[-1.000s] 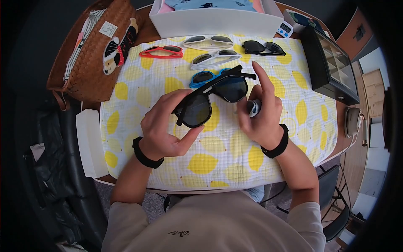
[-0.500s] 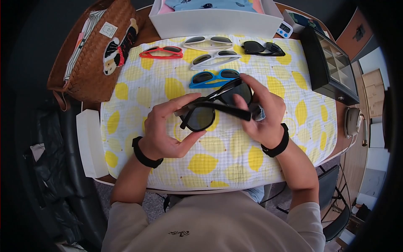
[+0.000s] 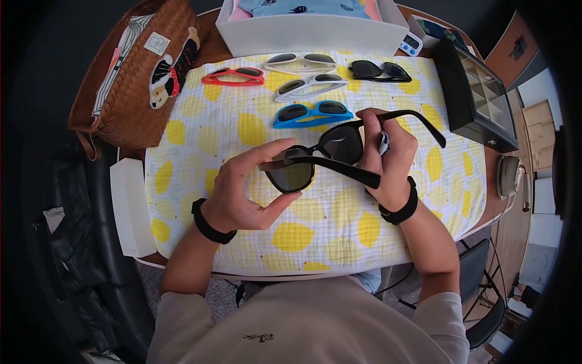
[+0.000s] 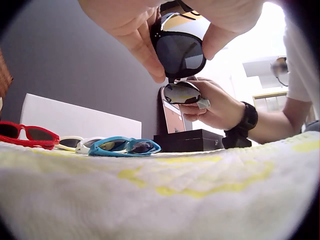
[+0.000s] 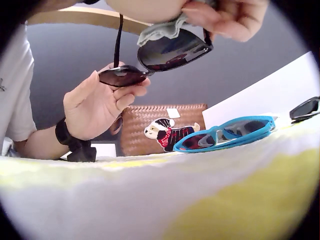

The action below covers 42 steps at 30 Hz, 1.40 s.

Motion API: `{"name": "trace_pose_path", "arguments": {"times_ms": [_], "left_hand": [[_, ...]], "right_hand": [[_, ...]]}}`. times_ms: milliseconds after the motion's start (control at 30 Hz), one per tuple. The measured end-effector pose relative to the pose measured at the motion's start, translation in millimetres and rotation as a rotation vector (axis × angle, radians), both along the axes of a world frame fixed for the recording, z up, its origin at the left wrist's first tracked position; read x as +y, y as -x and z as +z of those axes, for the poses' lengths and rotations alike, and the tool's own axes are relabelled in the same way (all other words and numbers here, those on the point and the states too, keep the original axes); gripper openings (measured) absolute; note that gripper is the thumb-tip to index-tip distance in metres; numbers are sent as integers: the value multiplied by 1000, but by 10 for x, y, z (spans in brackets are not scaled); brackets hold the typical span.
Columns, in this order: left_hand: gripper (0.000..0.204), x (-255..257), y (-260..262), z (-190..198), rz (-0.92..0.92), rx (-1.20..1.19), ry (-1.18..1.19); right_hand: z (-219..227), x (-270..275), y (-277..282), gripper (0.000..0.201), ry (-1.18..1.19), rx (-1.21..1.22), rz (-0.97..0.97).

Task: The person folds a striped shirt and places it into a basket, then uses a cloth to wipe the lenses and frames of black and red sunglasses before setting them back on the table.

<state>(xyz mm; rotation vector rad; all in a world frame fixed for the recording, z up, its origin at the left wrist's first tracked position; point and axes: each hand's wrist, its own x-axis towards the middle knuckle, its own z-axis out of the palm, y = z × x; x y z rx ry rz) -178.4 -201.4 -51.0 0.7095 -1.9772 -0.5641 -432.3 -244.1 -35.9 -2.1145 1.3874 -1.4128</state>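
Note:
Black sunglasses (image 3: 341, 145) are held above the cloth-covered table, both temples unfolded toward the person. My left hand (image 3: 233, 188) grips one end, fingers on the upper rim and thumb under the lens. At the other lens, my right hand (image 3: 393, 161) holds a small grey cloth (image 5: 162, 32) against the upper edge, with its thumb on the near side. In the left wrist view, the left fingers and thumb pinch the dark lens (image 4: 180, 55) at its sides. Blue sunglasses (image 3: 312, 114) lie just beyond the hands.
White sunglasses (image 3: 312, 87), red sunglasses (image 3: 233, 75) and another black pair (image 3: 381, 71) lie on the lemon-print cover (image 3: 291, 236). A woven basket (image 3: 130, 79) stands left, a white box (image 3: 312, 33) behind, a black compartment case (image 3: 479, 97) right.
The sunglasses have turned so their unfolded temples point toward the person. My right hand, earlier apart with its index finger raised, has closed in on the right lens with the cloth.

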Motion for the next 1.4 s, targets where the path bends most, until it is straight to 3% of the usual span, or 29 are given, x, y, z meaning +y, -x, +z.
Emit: {"name": "trace_pose_path", "arguments": {"times_ms": [33, 100, 233, 300, 367, 467, 733, 833, 933, 1000, 1200, 1233, 1400], "left_hand": [[93, 9, 15, 8, 0, 0, 1], [69, 34, 44, 64, 65, 23, -56], [73, 32, 33, 48, 83, -15, -25], [76, -4, 35, 78, 89, -83, 125], [75, -1, 26, 103, 94, -102, 119], [73, 20, 14, 123, 114, -111, 94], [69, 10, -28, 157, 188, -101, 116], [70, 8, -10, 156, 195, -95, 124], [71, 12, -1, 136, 206, -89, 139], [72, 45, 25, 81, 171, 34, -37], [69, 21, 73, -52, 114, 288, -12], [69, 27, 60, -34, 115, 288, -12], [73, 79, -25, 85, 118, 39, -94]], "right_hand": [[-24, -10, 6, 4, 18, -29, 6], [-49, -13, 8, 4, 36, -57, 13], [-93, -26, 18, 7, 82, -81, 23], [-76, -17, 35, 9, 123, -89, 48], [3, 32, 54, 13, -17, -34, 39], [16, 16, 63, 16, -36, -68, 74], [-16, 8, 70, 25, 33, -145, 73], [-17, 8, 54, 39, 53, -128, 99], [18, -4, 74, 35, 61, -62, 199], [-8, -45, 87, 39, 102, 118, 377], [35, 11, 23, 58, 104, 260, 430], [52, 32, 6, 67, 111, 302, 418], [-91, 36, -19, 72, 166, 369, 331]]}}
